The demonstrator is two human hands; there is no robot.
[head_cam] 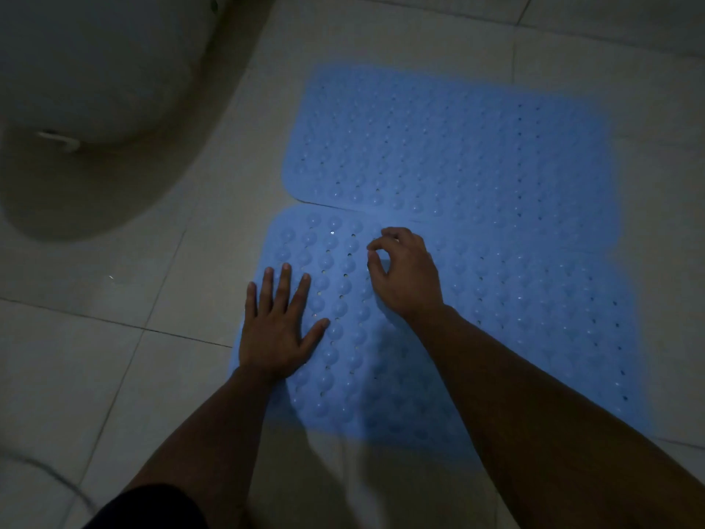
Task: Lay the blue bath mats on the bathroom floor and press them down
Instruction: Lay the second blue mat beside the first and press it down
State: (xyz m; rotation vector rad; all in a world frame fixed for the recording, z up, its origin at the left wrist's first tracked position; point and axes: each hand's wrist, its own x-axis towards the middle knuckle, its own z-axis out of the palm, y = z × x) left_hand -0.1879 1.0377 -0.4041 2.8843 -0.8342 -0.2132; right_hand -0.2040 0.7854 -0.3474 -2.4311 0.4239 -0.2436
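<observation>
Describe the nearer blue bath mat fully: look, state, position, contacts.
The nearer blue bumpy rubber-like bath mat lies flat on the pale tiled floor, covered in rows of round domes with small holes between, its corners rounded. Its far edge meets the farther blue mat, seemingly overlapping slightly. The left hand rests flat near its left edge, fingers spread. The right hand is over its far edge with curled fingers; whether it pinches the mat is unclear.

The left hand [275, 330] lies flat, palm down, fingers straight and spread, thumb out to the right. The right hand [406, 273], farther and to the right, has curled fingers with thumb and forefinger nearly meeting. Both bare forearms reach forward from the near edge.
</observation>
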